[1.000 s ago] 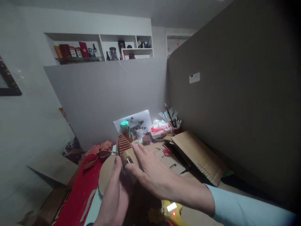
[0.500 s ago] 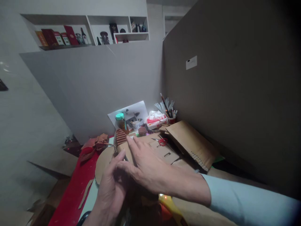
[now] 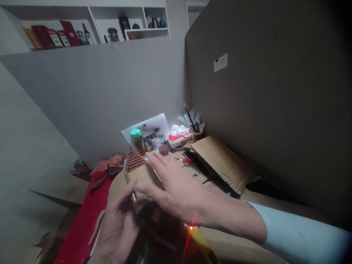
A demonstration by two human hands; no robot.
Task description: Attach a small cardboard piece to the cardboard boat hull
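Between my hands is a cardboard model (image 3: 141, 175) with a smooth tan side and a ribbed, reddish-brown striped part at its far end. My left hand (image 3: 118, 222) grips its near left side, thumb along the edge, with the other fingers partly hidden below. Over its right side lies my right hand (image 3: 172, 189), its fingers pressed together along the far edge and its thumb across the near part. The underside is dark and hidden. Below my right wrist sits a yellow tool (image 3: 202, 242) with a glowing red light.
Red-handled scissors (image 3: 188, 161) lie on cardboard, left of a large folded cardboard piece (image 3: 222, 161). Behind stand a jar with a turquoise lid (image 3: 136, 133), a tissue pack (image 3: 180, 135) and a cup of brushes (image 3: 198, 135). Grey panels rise at the back and right. Red cloth (image 3: 79, 223) covers the left side.
The view has shifted a little. My hands have drawn slightly apart, the left moving left, and more of the model's tan side shows between them.
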